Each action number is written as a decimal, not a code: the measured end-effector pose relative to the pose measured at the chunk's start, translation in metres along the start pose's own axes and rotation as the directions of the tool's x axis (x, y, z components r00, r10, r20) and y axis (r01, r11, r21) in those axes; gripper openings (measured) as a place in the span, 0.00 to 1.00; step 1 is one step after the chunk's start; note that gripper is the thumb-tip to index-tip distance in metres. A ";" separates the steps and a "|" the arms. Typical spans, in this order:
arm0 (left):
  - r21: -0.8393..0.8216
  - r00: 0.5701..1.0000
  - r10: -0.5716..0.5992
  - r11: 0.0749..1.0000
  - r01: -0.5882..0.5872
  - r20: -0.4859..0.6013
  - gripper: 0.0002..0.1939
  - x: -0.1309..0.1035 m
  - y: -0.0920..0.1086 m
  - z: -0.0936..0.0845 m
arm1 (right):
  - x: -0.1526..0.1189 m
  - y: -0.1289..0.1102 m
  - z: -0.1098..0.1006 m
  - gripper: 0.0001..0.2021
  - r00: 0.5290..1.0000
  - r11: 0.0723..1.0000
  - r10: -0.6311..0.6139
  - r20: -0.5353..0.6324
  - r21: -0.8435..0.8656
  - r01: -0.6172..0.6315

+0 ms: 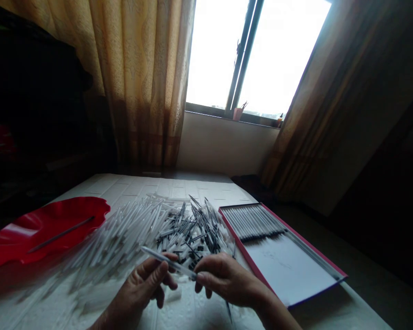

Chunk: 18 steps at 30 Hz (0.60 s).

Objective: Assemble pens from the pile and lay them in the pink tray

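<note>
A clear pen tube (172, 264) is held between my two hands, slanting down to the right. My left hand (146, 282) pinches it near its middle between thumb and fingers. My right hand (223, 278) has its thumb and fingers closed on the tube's right end. Beyond the hands lies a heap of black and clear pen parts (189, 229). Many clear tubes (124, 229) are spread to the left of that heap. On the right, a red-edged shallow box (296, 275) holds a row of pens (253, 220) side by side at its far end.
A red wavy-edged dish (65, 208) with one dark pen (62, 233) in it stands at the left of the white table (124, 185). Behind are curtains (147, 68), a window and a small pink cup (237, 114) on the sill.
</note>
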<state>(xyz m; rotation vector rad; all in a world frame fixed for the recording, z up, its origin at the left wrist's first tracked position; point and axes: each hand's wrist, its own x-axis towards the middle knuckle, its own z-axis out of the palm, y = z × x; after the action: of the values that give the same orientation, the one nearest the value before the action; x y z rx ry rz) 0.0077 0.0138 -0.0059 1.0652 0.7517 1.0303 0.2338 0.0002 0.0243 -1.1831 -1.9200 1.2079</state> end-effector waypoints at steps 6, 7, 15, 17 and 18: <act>0.002 0.999 -0.027 1.000 0.027 -0.043 0.26 0.004 -0.008 0.003 | 0.012 0.004 0.014 0.10 0.931 0.796 -0.270 -0.248 -0.601 0.071; 0.012 0.999 -0.040 0.999 0.041 -0.032 0.27 0.004 -0.012 0.004 | 0.014 0.004 0.016 0.09 0.933 0.749 -0.275 -0.232 -0.660 0.056; 0.348 0.994 0.058 0.934 -0.086 0.089 0.26 0.001 -0.022 -0.001 | 0.022 0.005 0.026 0.09 0.970 0.619 -0.139 -0.199 -0.782 -0.072; 0.457 0.986 0.120 0.875 -0.162 0.118 0.26 0.001 -0.020 -0.002 | 0.025 0.007 0.026 0.09 0.973 0.624 -0.114 -0.199 -0.777 -0.086; 0.491 0.982 0.133 0.852 -0.184 0.136 0.26 0.001 -0.020 -0.003 | 0.027 0.008 0.026 0.10 0.974 0.625 -0.101 -0.201 -0.775 -0.094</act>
<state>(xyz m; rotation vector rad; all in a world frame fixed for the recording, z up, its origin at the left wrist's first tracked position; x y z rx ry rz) 0.0115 0.0130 -0.0260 1.6411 0.8884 0.9318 0.2037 0.0155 0.0063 -1.6404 -2.3214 0.1229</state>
